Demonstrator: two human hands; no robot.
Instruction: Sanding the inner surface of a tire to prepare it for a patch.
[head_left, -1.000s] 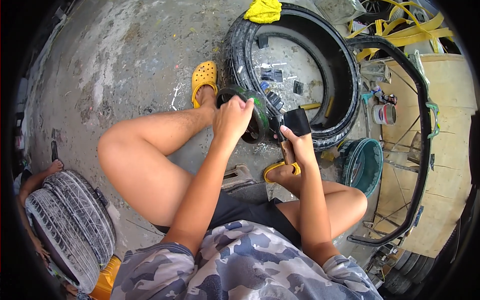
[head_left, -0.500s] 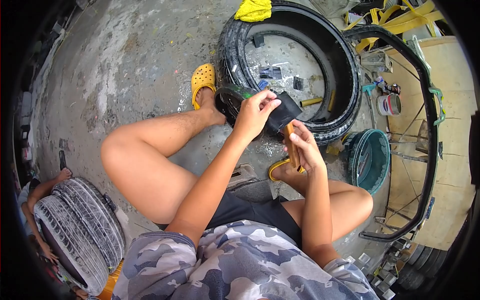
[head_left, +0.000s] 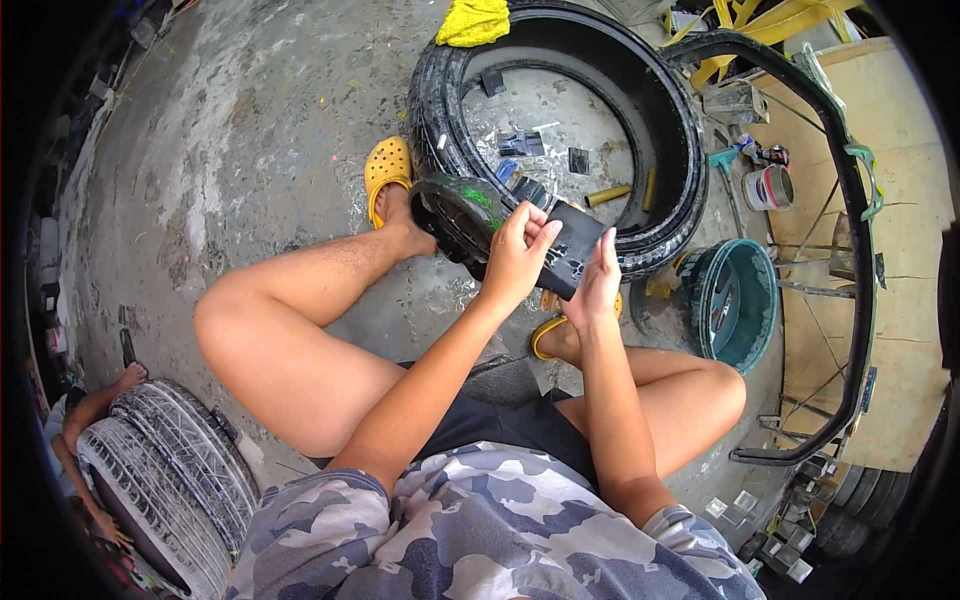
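Note:
In front of my lap, my left hand (head_left: 520, 252) pinches the left side of a wet black sheet (head_left: 580, 240) that looks like sandpaper. My right hand (head_left: 597, 280) grips the sheet's right edge, its fingers straight and pressed along it. A brown bit of the wooden block (head_left: 549, 300) shows below the sheet; the rest is hidden. Left of the hands stands a dark curved shell (head_left: 455, 205) with green marks, apart from the sheet. Behind it lies a big black tyre (head_left: 685, 150) with small black pieces (head_left: 578, 161) and yellowish sticks (head_left: 607, 196) inside its ring.
A yellow cloth (head_left: 473, 22) hangs on the tyre's rim. To the right stand a teal bucket (head_left: 750, 300), a small paint tin (head_left: 768, 188) and a large black frame (head_left: 850, 230) against a wooden board (head_left: 910, 330). At lower left, another person's arm (head_left: 85, 415) reaches beside dusty tyres (head_left: 185, 430).
The wooden block in my right hand has gone mostly out of sight under the sheet. My right hand has moved up to the sheet's edge, its fingers straightened. The view has shifted slightly.

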